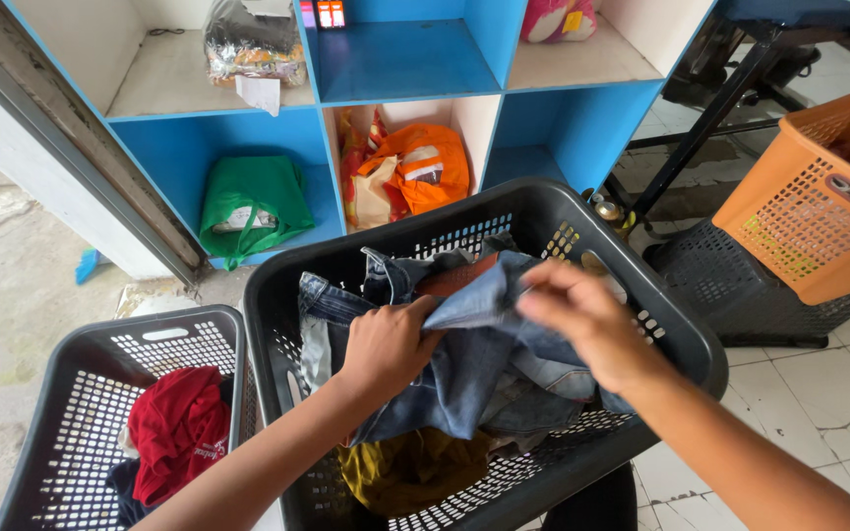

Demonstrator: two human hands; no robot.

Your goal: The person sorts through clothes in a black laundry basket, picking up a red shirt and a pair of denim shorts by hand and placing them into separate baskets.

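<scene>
Left hand (386, 346) closed in a firm grip on denim jeans (464, 364), bunched over the middle dark plastic laundry basket (661, 324). Right hand (587, 320), blurred, pinching the jeans' upper edge. Red garment (177, 428) in the near-left basket (71, 393); orange basket (819, 211) far right.

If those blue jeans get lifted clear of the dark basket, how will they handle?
Probably floppy: the blue jeans already sag in folds between the left hand and right hand. Likely weighty for cloth, being thick denim. They may drag the mustard garment lying beneath them in the dark basket.
</scene>
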